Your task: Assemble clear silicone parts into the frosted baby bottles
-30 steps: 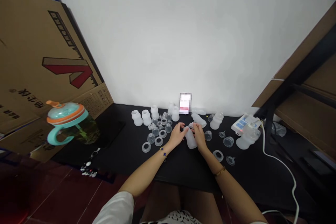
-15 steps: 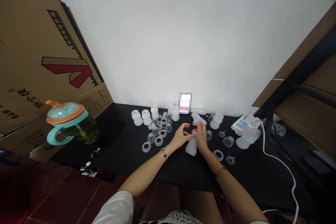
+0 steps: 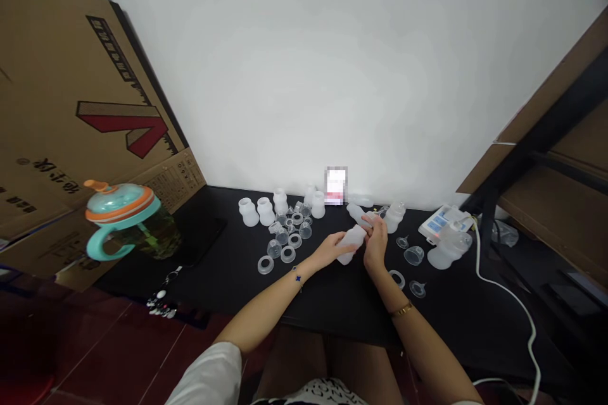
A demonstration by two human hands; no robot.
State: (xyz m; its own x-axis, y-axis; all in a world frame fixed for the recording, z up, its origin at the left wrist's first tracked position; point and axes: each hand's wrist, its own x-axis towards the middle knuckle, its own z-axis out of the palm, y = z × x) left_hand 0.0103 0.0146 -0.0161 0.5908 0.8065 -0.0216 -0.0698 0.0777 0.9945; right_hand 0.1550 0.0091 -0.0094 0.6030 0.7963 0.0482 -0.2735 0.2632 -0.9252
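Observation:
My left hand (image 3: 329,250) is wrapped round a white squeeze bottle (image 3: 350,244), which is raised and tilted with its neck end toward the right. At that end, my right hand (image 3: 376,243) is closed with its fingers bunched; whatever lies between them is too small and hidden to name. Just beyond the right fingers is a pale translucent piece (image 3: 357,214), partly covered by the hand. A clear ring (image 3: 397,279) lies close to the right wrist, and a clear dome cap (image 3: 413,256) rests further right.
Several white baby bottles (image 3: 265,211) without tops stand at the left back. Before them lie loose clear rings (image 3: 287,254) and nipples (image 3: 274,249). Assembled bottles (image 3: 394,216) and a white device (image 3: 439,225) with a cable are at right. A large drink mug (image 3: 142,228) stands left.
The bottle has gone from upright to tilted, with my left hand now gripping its body. My right hand has shifted slightly right, toward the bottle's neck end.

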